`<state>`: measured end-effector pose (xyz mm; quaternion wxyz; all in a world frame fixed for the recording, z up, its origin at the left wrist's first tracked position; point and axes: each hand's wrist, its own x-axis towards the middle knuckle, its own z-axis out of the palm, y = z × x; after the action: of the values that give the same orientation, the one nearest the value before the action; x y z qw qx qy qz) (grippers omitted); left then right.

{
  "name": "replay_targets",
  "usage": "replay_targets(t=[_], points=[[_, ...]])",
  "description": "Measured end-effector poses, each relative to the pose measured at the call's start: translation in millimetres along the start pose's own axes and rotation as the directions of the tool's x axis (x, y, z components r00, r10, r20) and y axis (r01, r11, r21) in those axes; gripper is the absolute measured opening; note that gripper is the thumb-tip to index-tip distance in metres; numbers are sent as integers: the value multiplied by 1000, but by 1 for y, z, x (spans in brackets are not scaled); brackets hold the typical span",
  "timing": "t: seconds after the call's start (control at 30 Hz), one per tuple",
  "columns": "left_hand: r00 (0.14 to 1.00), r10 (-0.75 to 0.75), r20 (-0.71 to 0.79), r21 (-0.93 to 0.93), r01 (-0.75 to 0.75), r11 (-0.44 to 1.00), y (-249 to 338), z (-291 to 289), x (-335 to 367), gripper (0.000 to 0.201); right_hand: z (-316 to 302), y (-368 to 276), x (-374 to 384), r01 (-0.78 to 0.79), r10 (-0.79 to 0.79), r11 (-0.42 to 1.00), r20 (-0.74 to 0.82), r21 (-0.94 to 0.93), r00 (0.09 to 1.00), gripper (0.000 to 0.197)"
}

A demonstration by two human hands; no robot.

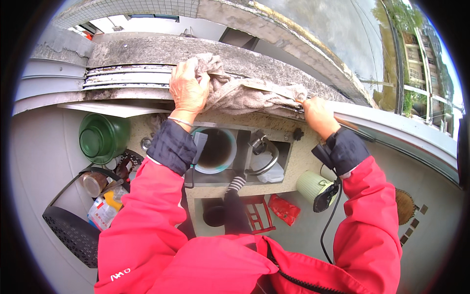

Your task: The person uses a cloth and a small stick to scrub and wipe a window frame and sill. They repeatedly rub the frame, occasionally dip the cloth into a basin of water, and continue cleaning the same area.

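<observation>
Left hand [187, 90] pressed flat, fingers curled over one end of a grey rag [245, 93] on the window track [127, 77]. Rag's long axis ran left to right along the track. Right hand [318, 116] pinched its far right end, closed. Below: green bowl [100, 137] at left, red packet [284, 209] near the pale green cup [313, 186], white-and-yellow labelled packet [104, 208] lower left.

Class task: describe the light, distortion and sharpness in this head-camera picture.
Head view: soft, even daylight with no hard shadows; fisheye bends the window ledge and buildings toward a black rim; left hand, right hand and cloth look sharp.
</observation>
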<state>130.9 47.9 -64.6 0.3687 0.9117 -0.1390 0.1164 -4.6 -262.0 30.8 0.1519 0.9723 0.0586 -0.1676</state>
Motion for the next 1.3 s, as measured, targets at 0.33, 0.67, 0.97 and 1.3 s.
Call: replay_targets(t=[0.33, 0.67, 0.97, 1.3], points=[[975, -223, 9, -114, 222, 968, -10, 26, 5, 34, -26, -45, 42, -23, 10, 947, 42, 321, 999, 24], [971, -225, -80, 83, 231, 969, -11, 40, 1, 38, -2, -116, 85, 108, 99, 765, -281, 635, 954, 24], [975, -218, -40, 129, 222, 966, -13, 39, 5, 38, 8, -90, 63, 145, 55, 815, -324, 561, 944, 32], [967, -254, 2, 63, 253, 965, -10, 33, 5, 32, -8, -21, 24, -5, -7, 986, 70, 168, 997, 27]])
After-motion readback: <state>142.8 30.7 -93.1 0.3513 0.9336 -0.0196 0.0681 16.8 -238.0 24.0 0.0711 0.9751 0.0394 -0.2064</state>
